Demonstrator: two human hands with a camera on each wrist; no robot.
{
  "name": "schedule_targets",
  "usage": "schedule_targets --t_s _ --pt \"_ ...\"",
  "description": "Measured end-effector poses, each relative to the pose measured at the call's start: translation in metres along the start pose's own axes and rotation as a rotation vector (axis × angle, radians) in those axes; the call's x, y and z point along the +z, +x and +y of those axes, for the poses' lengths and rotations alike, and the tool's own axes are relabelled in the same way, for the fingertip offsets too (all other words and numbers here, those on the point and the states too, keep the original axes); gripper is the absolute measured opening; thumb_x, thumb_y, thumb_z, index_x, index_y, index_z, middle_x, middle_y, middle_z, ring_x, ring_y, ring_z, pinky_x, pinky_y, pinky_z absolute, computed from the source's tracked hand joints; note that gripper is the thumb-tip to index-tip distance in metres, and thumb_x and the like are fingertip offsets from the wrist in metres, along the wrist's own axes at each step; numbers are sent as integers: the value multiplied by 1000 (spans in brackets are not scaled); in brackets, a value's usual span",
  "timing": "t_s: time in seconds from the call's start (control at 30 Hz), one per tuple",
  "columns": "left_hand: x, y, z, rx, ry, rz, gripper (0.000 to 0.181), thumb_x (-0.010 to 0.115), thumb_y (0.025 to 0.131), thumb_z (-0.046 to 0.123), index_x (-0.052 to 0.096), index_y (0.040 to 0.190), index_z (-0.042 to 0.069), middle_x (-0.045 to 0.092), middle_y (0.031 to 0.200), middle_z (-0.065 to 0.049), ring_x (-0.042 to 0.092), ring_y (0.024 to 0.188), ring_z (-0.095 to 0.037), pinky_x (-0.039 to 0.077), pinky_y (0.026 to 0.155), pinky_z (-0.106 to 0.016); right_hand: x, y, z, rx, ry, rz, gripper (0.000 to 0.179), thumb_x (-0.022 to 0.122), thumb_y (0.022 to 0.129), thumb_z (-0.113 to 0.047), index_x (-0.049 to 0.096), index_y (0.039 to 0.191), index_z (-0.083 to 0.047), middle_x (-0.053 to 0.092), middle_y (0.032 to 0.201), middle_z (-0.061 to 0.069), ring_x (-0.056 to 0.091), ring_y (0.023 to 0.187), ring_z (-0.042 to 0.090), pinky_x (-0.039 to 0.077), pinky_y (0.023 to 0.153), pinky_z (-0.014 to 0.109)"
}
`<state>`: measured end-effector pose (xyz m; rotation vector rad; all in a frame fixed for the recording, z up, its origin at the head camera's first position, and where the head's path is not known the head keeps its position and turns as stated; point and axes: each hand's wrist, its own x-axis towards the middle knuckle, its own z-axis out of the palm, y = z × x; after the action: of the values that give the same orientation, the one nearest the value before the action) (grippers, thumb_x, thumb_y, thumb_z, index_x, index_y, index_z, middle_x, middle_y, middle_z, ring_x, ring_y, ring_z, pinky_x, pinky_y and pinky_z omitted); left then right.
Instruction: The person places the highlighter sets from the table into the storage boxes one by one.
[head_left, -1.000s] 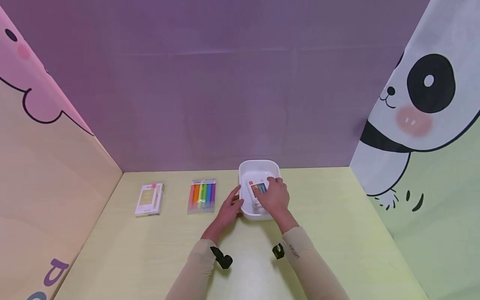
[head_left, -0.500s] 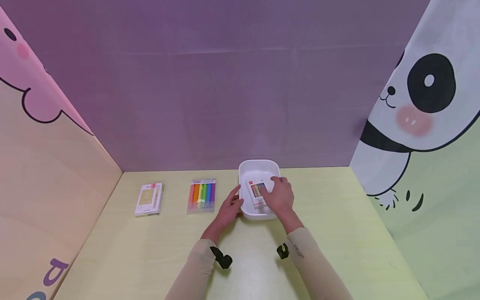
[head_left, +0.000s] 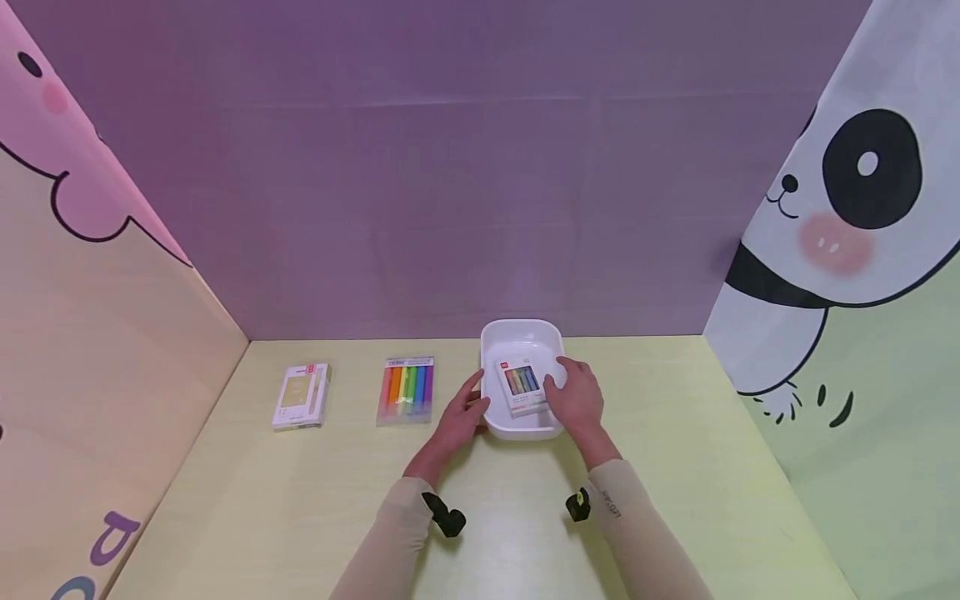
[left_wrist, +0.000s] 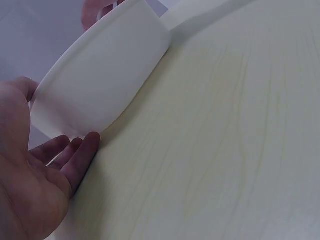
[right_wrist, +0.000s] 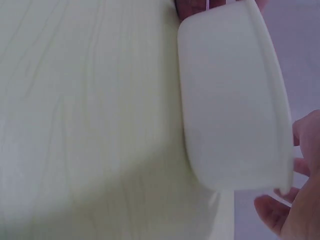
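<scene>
1 white box (head_left: pixel 521 390) with coloured sticks pictured lies askew in a white tray (head_left: pixel 521 340).

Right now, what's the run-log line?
left hand: holds white tray at left | right hand: over right rim | small box: lying inside

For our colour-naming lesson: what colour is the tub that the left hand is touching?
The tub is plain white; the head view shows it best.

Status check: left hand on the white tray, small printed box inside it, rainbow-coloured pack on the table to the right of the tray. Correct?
One error: the rainbow-coloured pack lies to the left of the white tray, as the head view shows. The left hand on the tray and the small printed box inside it stand.
</scene>
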<state>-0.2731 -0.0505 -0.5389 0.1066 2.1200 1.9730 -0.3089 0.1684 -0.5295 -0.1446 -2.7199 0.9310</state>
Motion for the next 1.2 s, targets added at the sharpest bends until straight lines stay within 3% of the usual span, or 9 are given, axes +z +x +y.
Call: schedule_targets --t_s 0.03,0.17,0.3,0.4,0.57,0.97,1.2 --pt "0 -4 6 -18 3 -1 57 48 102 18 27 155 22 42 141 -22 50 119 -35 50 90 -45 0 0 2 1 7 -6 43 61 89 -28 61 128 -9 56 128 19 55 114 37 46 89 53" --pt "-2 -4 5 -33 20 4 57 49 102 19 27 155 23 44 137 -19 51 117 -32 50 89 -44 0 0 6 -3 39 -34 46 60 90 -26 58 132 -8 57 129 21 55 116 39 45 92 53" --pt "-4 6 -10 -37 -6 12 58 51 102 20 27 155 25 43 137 -19 50 117 -32 51 89 -45 -1 0 9 -21 94 -41 46 61 90 -23 57 132 -5 60 126 22 56 115 40 45 93 52" --pt "-5 14 -22 -38 -28 16 59 52 101 23 28 154 29 42 139 -17 49 118 -32 51 88 -46 -1 1 14 -17 130 -46 47 60 90 -20 55 134 -5 61 124 23 61 105 39 48 89 51" --pt "-5 17 -27 -27 -18 27 57 52 101 27 29 153 34 43 138 -15 49 118 -31 52 87 -43 1 3 21 21 190 -93 49 59 92 -18 51 139 -8 60 124 23 65 91 36 51 83 48" --pt "-5 13 -26 -21 4 54 56 52 101 29 30 153 35 46 133 -14 51 114 -29 52 87 -41 -2 9 29 51 354 -232 54 52 92 -7 45 145 -11 60 118 28 60 107 38 51 86 48" --pt "-1 13 -23 -5 25 37 56 51 102 30 30 153 34 48 132 -14 52 112 -29 52 86 -40 -2 10 36 89 365 -233 55 53 92 -7 45 146 -12 59 122 28 59 108 38 51 86 48"
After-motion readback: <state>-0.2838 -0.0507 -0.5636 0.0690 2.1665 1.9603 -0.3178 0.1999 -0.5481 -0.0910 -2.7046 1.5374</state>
